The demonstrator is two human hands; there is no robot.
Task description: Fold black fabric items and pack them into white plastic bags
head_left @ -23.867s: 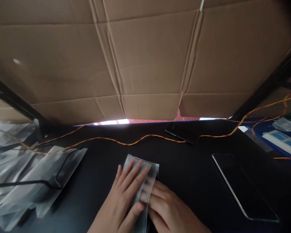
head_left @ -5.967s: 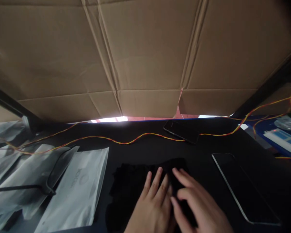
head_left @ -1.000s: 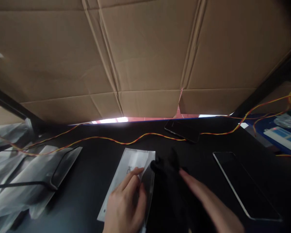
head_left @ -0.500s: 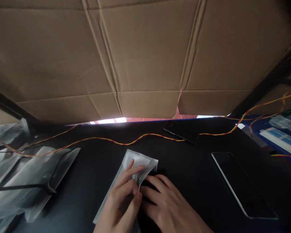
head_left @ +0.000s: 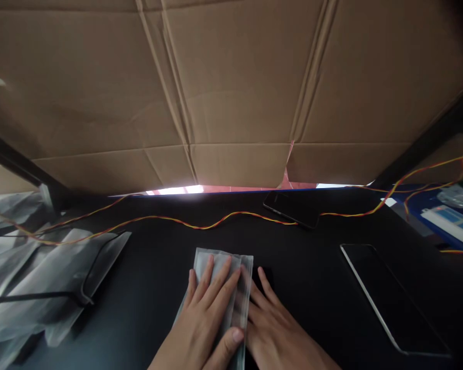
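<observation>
A translucent, frosted plastic bag [head_left: 234,303] lies on the black table in front of me. My left hand [head_left: 206,308] rests flat on top of it, fingers spread and thumb out to the right. Along the bag's right edge is my right hand [head_left: 268,321], its fingers stretched forward and apart. Some of the right fingers show dimly through the clear margin, so they sit beneath or behind that edge. What, if anything, lies under the right palm is hidden.
A dark phone [head_left: 389,298] lies to the right, and another phone [head_left: 291,208] at the back. Red-yellow twisted wire [head_left: 200,226] crosses the table. Several frosted bags [head_left: 57,277] with a black cord are at left. Cardboard [head_left: 235,103] rises behind, with a blue tray [head_left: 428,210] at right.
My left hand has gone from pinching the bag's lifted edge to lying flat on it. The bag now lies flatter and straighter, its right edge over some right fingers.
</observation>
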